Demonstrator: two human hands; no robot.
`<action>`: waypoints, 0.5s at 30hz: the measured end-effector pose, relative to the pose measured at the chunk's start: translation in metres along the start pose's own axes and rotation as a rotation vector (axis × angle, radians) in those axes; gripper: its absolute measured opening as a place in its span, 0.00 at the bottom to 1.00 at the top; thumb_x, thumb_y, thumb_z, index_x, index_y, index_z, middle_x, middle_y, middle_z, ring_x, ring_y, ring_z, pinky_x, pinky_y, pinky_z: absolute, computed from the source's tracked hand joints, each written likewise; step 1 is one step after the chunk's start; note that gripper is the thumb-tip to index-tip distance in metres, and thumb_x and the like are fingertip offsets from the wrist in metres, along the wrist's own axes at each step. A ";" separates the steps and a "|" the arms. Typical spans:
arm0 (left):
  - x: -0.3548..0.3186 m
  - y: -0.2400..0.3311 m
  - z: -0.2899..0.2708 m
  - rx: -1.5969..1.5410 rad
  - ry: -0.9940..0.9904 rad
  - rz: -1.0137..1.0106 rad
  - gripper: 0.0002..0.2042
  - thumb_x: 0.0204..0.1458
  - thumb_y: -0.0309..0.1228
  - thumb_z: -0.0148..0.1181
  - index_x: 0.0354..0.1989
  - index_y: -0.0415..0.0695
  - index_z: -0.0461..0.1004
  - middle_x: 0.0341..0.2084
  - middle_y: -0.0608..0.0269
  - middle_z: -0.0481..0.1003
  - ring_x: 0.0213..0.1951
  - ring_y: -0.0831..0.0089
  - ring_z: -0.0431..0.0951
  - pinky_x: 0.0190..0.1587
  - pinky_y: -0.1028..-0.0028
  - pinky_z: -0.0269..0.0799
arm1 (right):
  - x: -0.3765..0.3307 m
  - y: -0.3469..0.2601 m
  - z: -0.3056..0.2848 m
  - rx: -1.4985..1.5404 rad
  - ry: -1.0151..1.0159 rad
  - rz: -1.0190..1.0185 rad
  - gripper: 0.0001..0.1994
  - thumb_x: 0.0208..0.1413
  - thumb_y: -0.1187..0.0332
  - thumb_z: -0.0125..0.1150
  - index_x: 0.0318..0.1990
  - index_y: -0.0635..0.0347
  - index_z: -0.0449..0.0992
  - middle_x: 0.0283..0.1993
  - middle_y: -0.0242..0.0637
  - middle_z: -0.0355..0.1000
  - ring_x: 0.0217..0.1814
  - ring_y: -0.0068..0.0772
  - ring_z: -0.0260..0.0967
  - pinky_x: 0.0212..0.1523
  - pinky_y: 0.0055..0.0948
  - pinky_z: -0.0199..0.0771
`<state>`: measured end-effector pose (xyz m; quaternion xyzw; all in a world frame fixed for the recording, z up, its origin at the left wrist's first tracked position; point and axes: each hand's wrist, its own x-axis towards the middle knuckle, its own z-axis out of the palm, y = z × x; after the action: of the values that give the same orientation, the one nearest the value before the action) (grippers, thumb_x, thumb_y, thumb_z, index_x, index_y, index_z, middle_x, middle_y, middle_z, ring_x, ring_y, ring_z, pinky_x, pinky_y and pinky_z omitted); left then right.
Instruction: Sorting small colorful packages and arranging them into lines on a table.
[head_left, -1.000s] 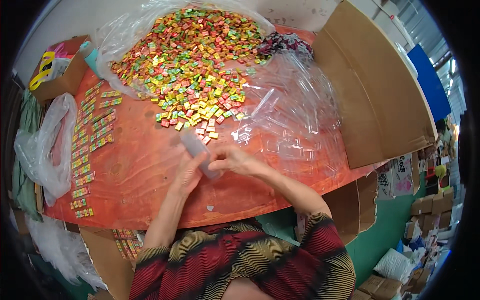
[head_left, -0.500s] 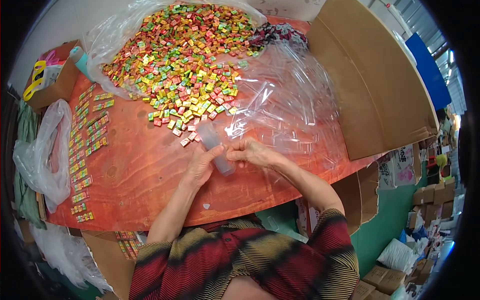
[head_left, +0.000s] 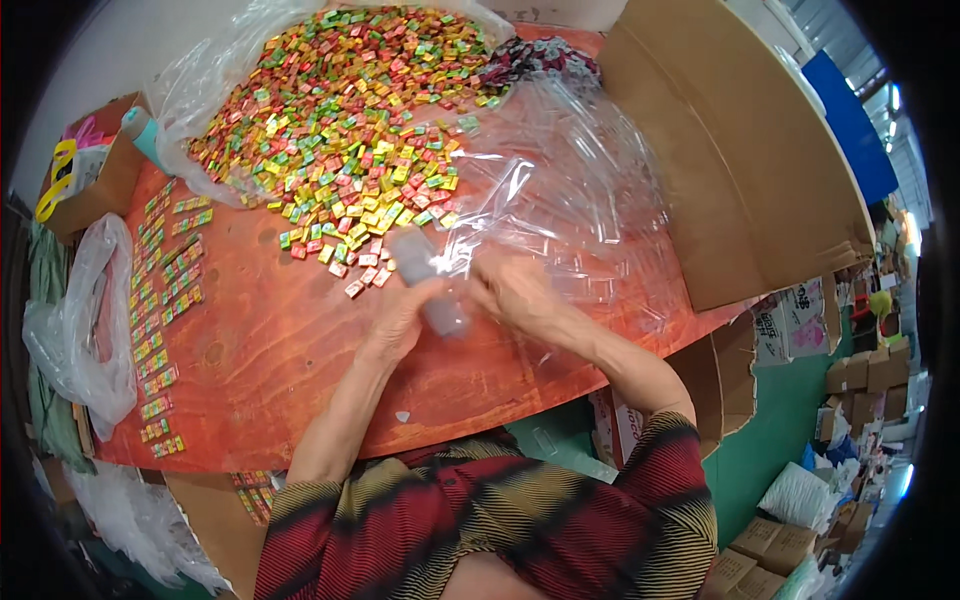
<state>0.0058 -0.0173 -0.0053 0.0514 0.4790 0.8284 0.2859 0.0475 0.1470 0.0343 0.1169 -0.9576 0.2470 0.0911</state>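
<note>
My left hand (head_left: 396, 322) is closed round a long, translucent plastic box (head_left: 412, 252), which tilts over the table just in front of me. Motion blurs the box, so I cannot tell whether its end is open or what is inside. My right hand (head_left: 522, 296) is just right of the box, its fingers smeared and pointing toward it. Past the box's far end lie small, brightly wrapped sweets (head_left: 372, 262), the near edge of a large heap (head_left: 350, 110) in red, yellow and green. Clear empty plastic boxes (head_left: 570, 190) are piled beyond my right hand.
Rows of sweets (head_left: 160, 350) line the table's left side near a clear plastic bag (head_left: 85, 340). A tall cardboard sheet (head_left: 745, 170) stands on the right. A small carton (head_left: 105, 185) and a teal bottle (head_left: 143, 132) are at the far left.
My right hand has drawn slightly away from the box, up and to the right, and blurs with motion. My left hand keeps its hold on the box. The whole view has shifted slightly.
</note>
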 end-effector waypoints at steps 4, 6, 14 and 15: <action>0.001 0.012 0.002 -0.146 0.052 -0.093 0.22 0.40 0.27 0.59 0.44 0.42 0.59 0.32 0.60 0.69 0.36 0.71 0.71 0.41 0.66 0.70 | 0.034 0.065 -0.052 -0.502 0.432 0.093 0.04 0.41 0.71 0.53 0.24 0.61 0.66 0.26 0.43 0.64 0.28 0.47 0.65 0.24 0.40 0.63; 0.007 0.008 0.006 -0.169 0.046 -0.087 0.22 0.41 0.28 0.59 0.45 0.42 0.59 0.32 0.60 0.69 0.36 0.68 0.72 0.43 0.63 0.70 | 0.047 0.081 -0.083 -0.586 0.672 0.219 0.08 0.38 0.73 0.53 0.30 0.62 0.67 0.32 0.45 0.64 0.29 0.47 0.64 0.25 0.39 0.65; 0.001 0.008 -0.007 -0.367 0.154 -0.127 0.21 0.43 0.28 0.57 0.46 0.42 0.59 0.36 0.60 0.68 0.40 0.64 0.72 0.46 0.62 0.68 | 0.009 0.015 -0.001 -0.505 0.299 -0.195 0.17 0.43 0.67 0.57 0.43 0.62 0.68 0.43 0.42 0.65 0.47 0.42 0.61 0.46 0.43 0.58; -0.002 0.010 -0.004 -0.363 0.145 -0.133 0.21 0.43 0.28 0.57 0.46 0.42 0.59 0.36 0.60 0.68 0.40 0.64 0.72 0.46 0.62 0.68 | 0.003 0.018 0.005 -0.219 0.161 -0.129 0.16 0.44 0.65 0.57 0.41 0.62 0.69 0.43 0.42 0.66 0.46 0.40 0.62 0.45 0.41 0.59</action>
<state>0.0020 -0.0249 0.0009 -0.0927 0.3434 0.8820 0.3090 0.0390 0.1593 0.0232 0.1473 -0.9590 0.1434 0.1954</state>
